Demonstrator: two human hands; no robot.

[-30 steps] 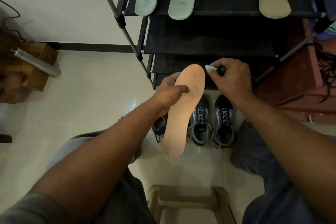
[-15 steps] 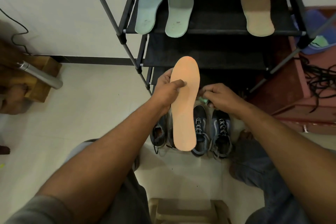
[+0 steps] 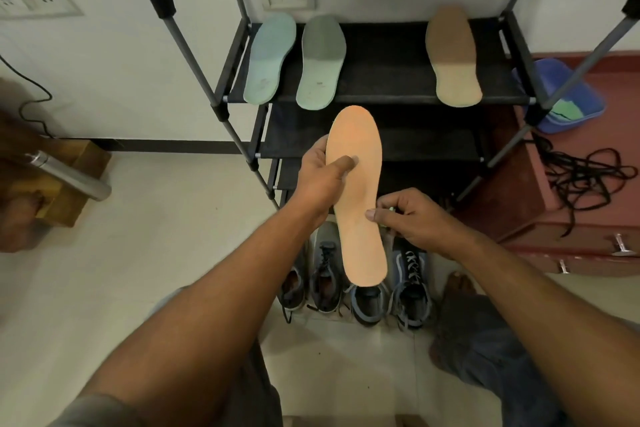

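Note:
An orange insole (image 3: 358, 204) is held upright in front of me, toe end up. My left hand (image 3: 320, 177) grips its left edge, thumb across the face. My right hand (image 3: 408, 215) has curled fingers at the insole's right edge and pinches a small pale green thing (image 3: 391, 209), mostly hidden. Behind stands a black shoe rack (image 3: 381, 94). On its shelf lie two pale green insoles (image 3: 270, 59) (image 3: 322, 62) and a tan insole (image 3: 452, 57).
Two pairs of sneakers, grey (image 3: 325, 270) and blue (image 3: 410, 291), stand on the tiled floor below the insole. A tangle of black laces (image 3: 585, 177) lies on a red-brown chest at right. A steel flask (image 3: 69, 175) rests on a wooden block at left. My bare foot (image 3: 459, 284) is near the blue shoes.
My right hand came down from the insole's top to its right edge near the middle. The camera tilted up, showing more of the rack.

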